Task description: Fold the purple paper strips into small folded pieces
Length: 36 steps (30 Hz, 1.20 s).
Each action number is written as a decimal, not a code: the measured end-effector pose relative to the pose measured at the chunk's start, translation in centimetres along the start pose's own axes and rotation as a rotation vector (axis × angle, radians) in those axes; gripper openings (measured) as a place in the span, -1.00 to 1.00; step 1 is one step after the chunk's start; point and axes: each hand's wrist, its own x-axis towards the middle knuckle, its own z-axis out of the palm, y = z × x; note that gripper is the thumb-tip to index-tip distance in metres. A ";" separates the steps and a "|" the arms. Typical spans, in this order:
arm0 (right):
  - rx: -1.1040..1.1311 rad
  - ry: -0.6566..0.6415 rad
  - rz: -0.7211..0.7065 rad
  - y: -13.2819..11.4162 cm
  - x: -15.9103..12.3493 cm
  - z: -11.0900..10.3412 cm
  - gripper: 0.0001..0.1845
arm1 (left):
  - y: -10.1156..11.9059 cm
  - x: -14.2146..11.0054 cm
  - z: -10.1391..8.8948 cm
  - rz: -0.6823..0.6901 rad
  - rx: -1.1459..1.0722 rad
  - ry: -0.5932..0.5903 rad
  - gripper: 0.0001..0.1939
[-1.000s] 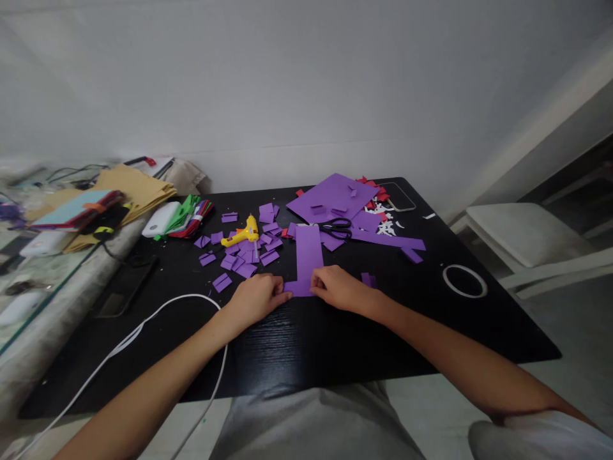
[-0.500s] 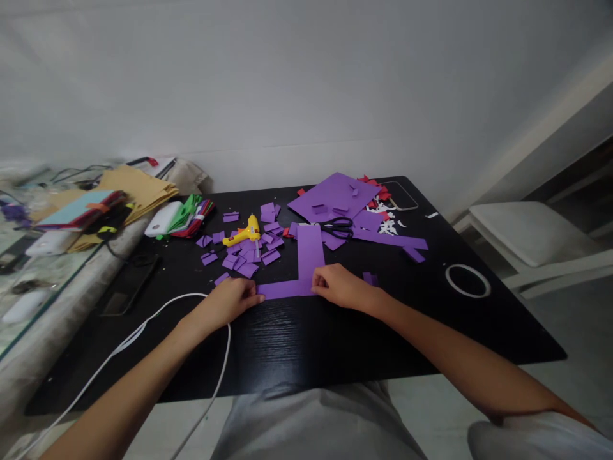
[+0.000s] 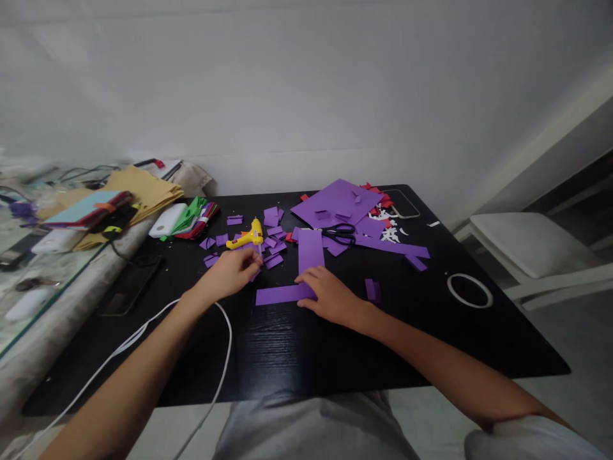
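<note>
My right hand (image 3: 329, 296) rests over the end of a horizontal purple paper strip (image 3: 276, 294), with fingers along its upper edge and the thumb at its lower edge. A wider upright purple strip (image 3: 311, 249) meets it there; the hand covers part of the join. My left hand (image 3: 234, 271) is just below a yellow glue gun (image 3: 248, 236), its fingers curled and close together. Whatever lies inside those fingers, if anything, is hidden. Small folded purple paper pieces (image 3: 274, 260) lie scattered around the glue gun, one partly under the left fingertips.
Black-handled scissors (image 3: 339, 234) lie beside the upright strip. Behind are a large purple sheet (image 3: 330, 198), red scraps (image 3: 383, 198) and white scraps (image 3: 391, 233). A white ring (image 3: 470, 291) is at right. A white cable (image 3: 228, 338) loops near my left arm; a phone (image 3: 125, 291) lies left.
My left hand has let go of the horizontal strip's left end and moved up toward the glue gun. My right hand has shifted slightly left, its fingers spreading over the strip.
</note>
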 end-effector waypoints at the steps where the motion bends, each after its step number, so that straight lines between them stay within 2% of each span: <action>1: -0.007 -0.001 -0.013 -0.1 0.0 0.2 -0.56 | 0.5 0.5 0.5 0.019 -0.023 0.035 -0.75; 5: 0.006 -0.008 -0.001 -0.1 -0.3 0.4 -0.63 | 0.9 1.4 2.9 0.041 -0.187 0.121 -0.73; 8: 0.035 -0.009 0.016 0.1 -0.4 0.5 -0.65 | 0.3 1.1 4.1 0.070 -0.304 0.126 -0.71; 10: 0.052 0.006 0.012 0.3 -0.4 0.7 -0.63 | -0.3 0.7 4.5 0.090 -0.306 0.151 -0.69; 18: 0.116 0.070 -0.027 0.9 -0.6 1.4 -0.63 | -1.0 0.2 5.3 0.194 -0.204 0.290 -0.74; 24: 0.169 0.100 -0.016 1.4 -0.5 1.8 -0.63 | -0.6 0.3 5.2 0.282 -0.182 0.318 -0.84; 29: 0.223 0.143 -0.067 1.4 -0.5 1.4 -0.67 | -0.9 0.3 5.0 0.285 -0.165 0.345 -0.90; 32: 0.374 0.233 -0.051 1.2 -0.5 1.1 -0.79 | -1.0 0.4 4.9 0.290 -0.143 0.364 -0.92; 34: 0.622 0.225 0.060 1.1 -0.3 0.8 -0.80 | -1.0 0.4 4.9 0.301 -0.133 0.366 -0.94; 36: 0.966 0.154 0.196 1.2 0.0 0.5 -0.75 | -1.0 0.5 5.0 0.310 -0.127 0.362 -0.95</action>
